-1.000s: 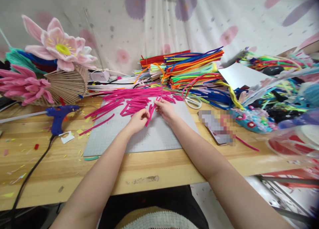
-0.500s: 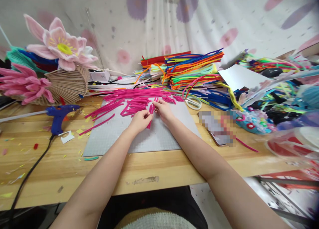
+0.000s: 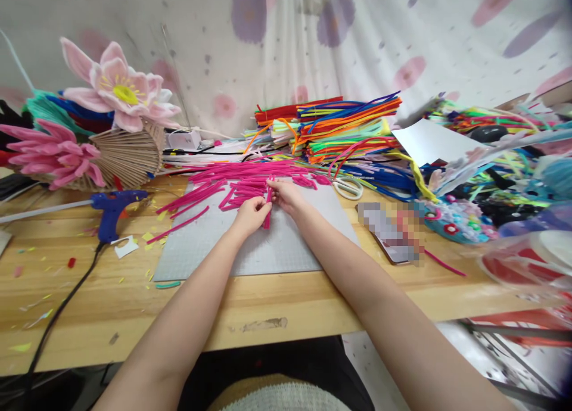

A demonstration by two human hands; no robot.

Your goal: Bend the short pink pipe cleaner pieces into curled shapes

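While my left hand point(image 3: 252, 215) and right hand point(image 3: 286, 196) pinched fuzzy magenta stems point(image 3: 267, 221), I watched remotely.
Both grips were closed, the stems too bunched to count, over the flat grey mat point(image 3: 273, 256); left lay one plastic glue gun point(image 3: 109, 217), two plush flowers point(image 3: 125, 93) beyond.

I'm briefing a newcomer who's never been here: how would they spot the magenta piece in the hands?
On the pale wooden table lies a flat grey gridded mat. Over it, the left hand and right hand hold a short, fuzzy magenta piece. Unlike the loose magenta fuzzy stems beyond, lying mostly crosswise, it is held and points toward the table's near edge.
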